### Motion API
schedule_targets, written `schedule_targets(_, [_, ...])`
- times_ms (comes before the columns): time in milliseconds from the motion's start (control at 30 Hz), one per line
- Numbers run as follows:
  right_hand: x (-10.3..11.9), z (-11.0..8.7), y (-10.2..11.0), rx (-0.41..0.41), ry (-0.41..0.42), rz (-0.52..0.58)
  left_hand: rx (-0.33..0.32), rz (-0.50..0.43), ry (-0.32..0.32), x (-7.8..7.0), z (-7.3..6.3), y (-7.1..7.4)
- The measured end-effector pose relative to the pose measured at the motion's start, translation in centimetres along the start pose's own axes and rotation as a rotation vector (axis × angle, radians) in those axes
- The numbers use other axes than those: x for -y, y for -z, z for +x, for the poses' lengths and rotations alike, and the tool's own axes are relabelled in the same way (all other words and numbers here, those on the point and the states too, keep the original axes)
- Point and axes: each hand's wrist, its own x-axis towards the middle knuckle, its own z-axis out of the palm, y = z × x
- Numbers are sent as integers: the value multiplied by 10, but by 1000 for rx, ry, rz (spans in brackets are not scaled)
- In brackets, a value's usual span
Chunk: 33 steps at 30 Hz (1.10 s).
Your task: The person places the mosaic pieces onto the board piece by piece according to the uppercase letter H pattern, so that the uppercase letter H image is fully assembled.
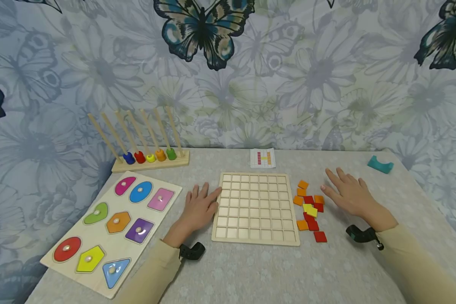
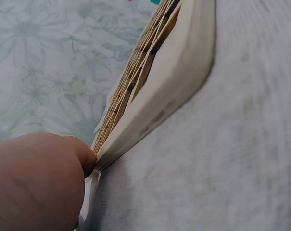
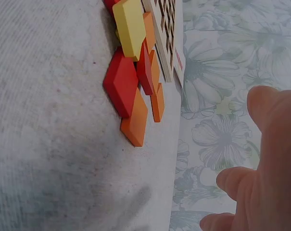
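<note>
A square wooden grid board point(image 1: 255, 207) with bare compartments lies in the middle of the table. My left hand point(image 1: 199, 209) is at its left edge, fingers extended; in the left wrist view the thumb point(image 2: 87, 156) touches the board's rim point(image 2: 159, 96). To the board's right lies a loose heap of flat square tiles: several orange point(image 1: 302, 225), several red point(image 1: 320, 237) and some yellow point(image 1: 310, 210). My right hand point(image 1: 348, 193) hovers right of the tiles with spread fingers, holding nothing. In the right wrist view a yellow tile point(image 3: 130, 29) rests on top of others.
A small pattern card point(image 1: 262, 158) lies behind the board. Back left stands a wooden peg stand point(image 1: 152, 164) with coloured beads. A knobbed shape puzzle point(image 1: 112, 236) lies at the left. A teal curved piece point(image 1: 380, 164) sits at the back right, near the patterned wall.
</note>
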Motion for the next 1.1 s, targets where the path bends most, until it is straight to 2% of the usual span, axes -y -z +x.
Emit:
schedule_targets(600, [1,0,-6,-3,35,2,-3,13,18,4,-2,-1])
schedule_targets(833, [5,3,-14,-24,128,5,1,4,20,2,-1,0])
schedule_targets(1100, [11,5,-23,-53,288,105,6,-5,8,1,0,0])
